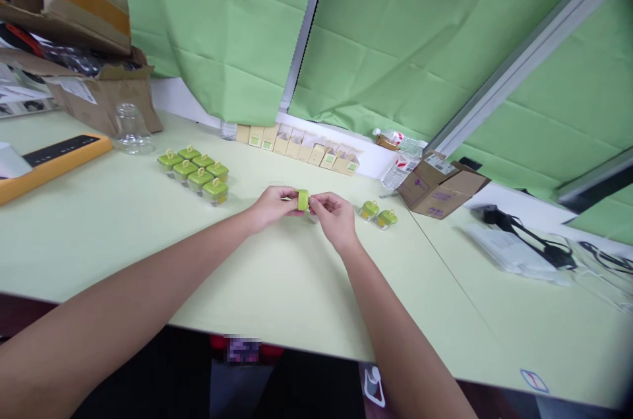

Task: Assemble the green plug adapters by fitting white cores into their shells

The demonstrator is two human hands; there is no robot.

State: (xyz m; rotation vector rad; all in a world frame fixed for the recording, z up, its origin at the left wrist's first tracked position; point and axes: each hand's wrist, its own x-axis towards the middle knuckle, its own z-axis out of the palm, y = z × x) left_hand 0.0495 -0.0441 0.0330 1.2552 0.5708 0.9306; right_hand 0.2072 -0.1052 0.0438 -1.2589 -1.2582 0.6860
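Left hand [271, 208] pinches a green lid [302, 200], on edge above the bench [277, 287], apparently steadying it; right hand [337, 218], fingertips nearly closed, meets its side (grip unclear). Lidded containers [200, 179] flank both, presumably for reach.

Free room between jars [199, 177] and cartons [293, 144]

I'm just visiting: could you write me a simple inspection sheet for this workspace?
Surface: pale, smooth-looking table.
Job's things: one green lid held up; seven green-topped jars at left, two similar jars at right.
Clutter: cardboard boxes at both sides, clear jar at left, plastic bottles behind.
Hands: left hand pinches the lid; right hand beside it, contact unclear.
Cables: black cables at far right.
Surroundings: green curtains behind the table.
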